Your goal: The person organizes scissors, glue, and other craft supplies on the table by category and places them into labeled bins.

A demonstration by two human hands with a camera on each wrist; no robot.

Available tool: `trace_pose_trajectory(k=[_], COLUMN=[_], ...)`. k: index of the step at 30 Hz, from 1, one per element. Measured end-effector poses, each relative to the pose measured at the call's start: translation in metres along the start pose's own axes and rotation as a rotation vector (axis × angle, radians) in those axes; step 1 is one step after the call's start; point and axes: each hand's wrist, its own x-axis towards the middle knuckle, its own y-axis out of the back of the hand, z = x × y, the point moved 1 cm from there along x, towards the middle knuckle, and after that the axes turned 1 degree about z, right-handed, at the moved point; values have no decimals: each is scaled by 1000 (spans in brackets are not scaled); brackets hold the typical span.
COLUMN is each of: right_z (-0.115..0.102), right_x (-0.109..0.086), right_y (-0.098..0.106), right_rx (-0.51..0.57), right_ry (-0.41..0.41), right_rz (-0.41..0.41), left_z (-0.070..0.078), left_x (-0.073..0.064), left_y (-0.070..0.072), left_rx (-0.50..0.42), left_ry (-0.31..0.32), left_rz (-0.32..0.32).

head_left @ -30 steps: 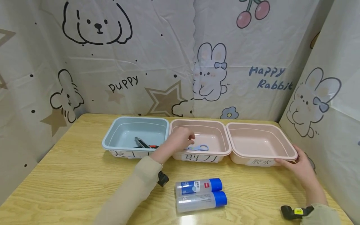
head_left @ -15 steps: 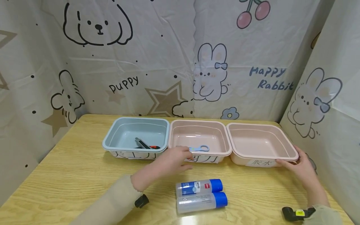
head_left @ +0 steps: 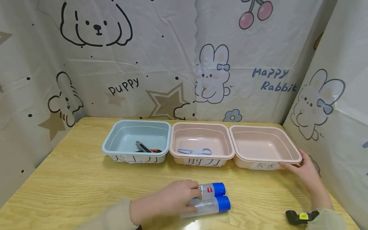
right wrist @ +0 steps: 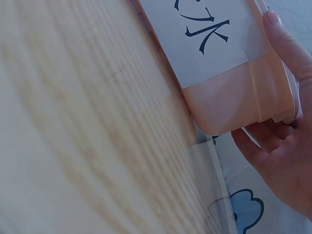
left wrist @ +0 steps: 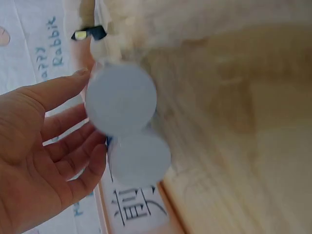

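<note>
Two clear glue bottles with blue caps lie side by side on the table, the far bottle (head_left: 206,190) and the near bottle (head_left: 210,206). My left hand (head_left: 175,198) is over their left ends, thumb and fingers spread loosely around them. In the left wrist view, the round bottle ends (left wrist: 122,100) face the camera beside the half-curled fingers; a firm hold does not show. My right hand (head_left: 309,172) grips the front right corner of the right pink bin (head_left: 258,158), thumb on the front rim and fingers under the side rim.
Left of that bin stand a middle pink bin (head_left: 201,156) holding blue scissors (head_left: 195,151) and a light blue bin (head_left: 135,152) holding utility knives (head_left: 143,147). Paper labels are on the bin fronts. A printed cloth (head_left: 172,64) hangs behind the table.
My left hand has moved from over the middle bin toward me and down to the glue bottles, uncovering the scissors. The right hand has stayed on its bin.
</note>
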Motion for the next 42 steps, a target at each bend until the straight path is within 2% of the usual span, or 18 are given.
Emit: trace_pose_trajectory(k=[4,7,12,17,23,25,30,36,39,42], right_z=[0,0,-1,-2,-2,-3,-3,-3,-3,-2], right_x=[0,0,0,-1,-1,-1,-2,-2,-2,0], right_y=[-1,-1,0,-1,-1,0,0,-1,-2,-1], right_rx=[10,10,8,1,3,2,-2,-17,-31,-33], right_ry=[5,6,8,19,0,-2,-4,-29,-41,-35], right_rz=[-1,1,8,8,4,5,5,-5,1,8], left_z=[10,17,24,27,29,30,31,25,22,21], left_x=[0,0,-2,-2,5,9,26,51,66,80], left_y=[-7,-11,-14,-16,-14,-11,1,16,24,31], left_rx=[63,147,227,173,132,133,168,143,125,96], left_ry=[19,18,11,4,-12,-18,-25,-21,-21,1], left_rz=[-70,-92,-48,-14,80,136,275,390,427,416])
